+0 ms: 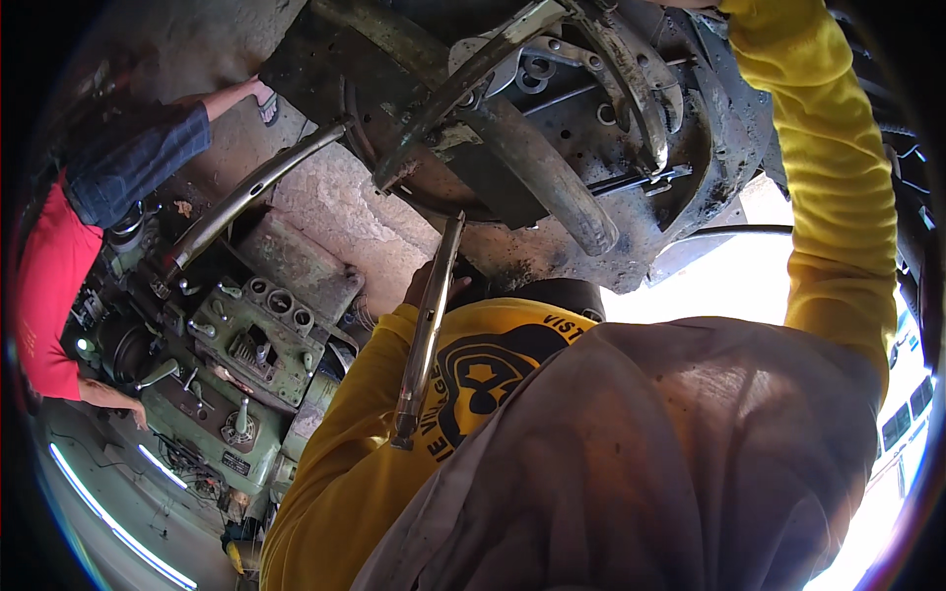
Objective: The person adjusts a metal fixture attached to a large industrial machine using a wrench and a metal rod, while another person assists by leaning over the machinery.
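In front of me is a large, dark metal assembly (512, 148) with curved arms, bars and bolted parts. My left hand (422, 284) lies at its lower edge, partly behind a shiny slotted metal tube (426, 345). The tube covers most of its fingers, so what they hold does not show. Stretched up along the right side is my right arm in a yellow sleeve (828, 167). Only a sliver of my right hand (685, 3) shows at the top edge. Several metal rings (535, 74) lie in the assembly.
A green machine (232, 394) with levers and dials stands at the left. Beside it is a person in a red shirt (54, 295), one hand (116, 402) near the machine. Another slotted tube (241, 202) slants across the left. Brownish-grey cloth (631, 443) hangs over the yellow garment in the foreground.
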### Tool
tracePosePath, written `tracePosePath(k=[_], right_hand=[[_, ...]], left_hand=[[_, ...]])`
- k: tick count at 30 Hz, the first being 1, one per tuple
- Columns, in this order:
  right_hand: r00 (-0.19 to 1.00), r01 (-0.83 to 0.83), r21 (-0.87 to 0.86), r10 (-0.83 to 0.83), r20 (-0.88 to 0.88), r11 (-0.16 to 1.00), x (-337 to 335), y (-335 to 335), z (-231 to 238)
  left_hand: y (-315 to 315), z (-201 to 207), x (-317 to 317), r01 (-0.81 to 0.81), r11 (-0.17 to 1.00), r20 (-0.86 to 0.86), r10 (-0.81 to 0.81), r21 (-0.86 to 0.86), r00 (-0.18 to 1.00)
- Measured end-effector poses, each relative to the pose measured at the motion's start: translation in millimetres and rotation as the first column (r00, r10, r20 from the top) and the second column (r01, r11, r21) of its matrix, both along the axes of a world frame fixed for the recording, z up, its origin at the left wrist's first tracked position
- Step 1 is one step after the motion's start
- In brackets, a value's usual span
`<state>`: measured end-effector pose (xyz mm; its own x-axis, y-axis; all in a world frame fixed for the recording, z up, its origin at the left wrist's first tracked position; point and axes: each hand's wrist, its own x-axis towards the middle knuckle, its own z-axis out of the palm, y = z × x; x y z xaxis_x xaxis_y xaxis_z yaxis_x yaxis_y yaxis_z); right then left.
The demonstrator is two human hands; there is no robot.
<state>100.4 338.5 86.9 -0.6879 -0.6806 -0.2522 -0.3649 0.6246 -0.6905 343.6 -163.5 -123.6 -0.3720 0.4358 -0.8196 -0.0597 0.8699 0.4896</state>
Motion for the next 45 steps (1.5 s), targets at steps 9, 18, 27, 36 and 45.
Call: tracePosePath(k=[9,18,27,36,45], right_hand=[[1.000,0.018,0.165,-0.017,-0.011,0.986,-10,-21,13],[0.889,0.406,0.045,-0.406,0.213,0.913,79,-17,5],[0.716,0.694,-0.095,-0.668,0.203,0.714,128,3,-5],[0.623,0.632,-0.005,-0.512,-0.592,0.775,103,-1,-18],[0.885,0.079,-0.465,-0.276,-0.374,0.882,62,-54,-50]], left_hand=[[5,4,3,-0.055,0.998,0.015,0.055,-0.043,0.998],[1,-6,13,0.089,0.990,-0.296,-0.053,0.112,0.954],[5,1,-5,0.062,0.994,0.054,-0.057,-0.091,0.997],[-7,-9,5,0.022,0.999,-0.086,-0.018,0.042,0.996],[1,-1,8,-0.029,0.997,0.015,0.030,-0.070,0.999]])
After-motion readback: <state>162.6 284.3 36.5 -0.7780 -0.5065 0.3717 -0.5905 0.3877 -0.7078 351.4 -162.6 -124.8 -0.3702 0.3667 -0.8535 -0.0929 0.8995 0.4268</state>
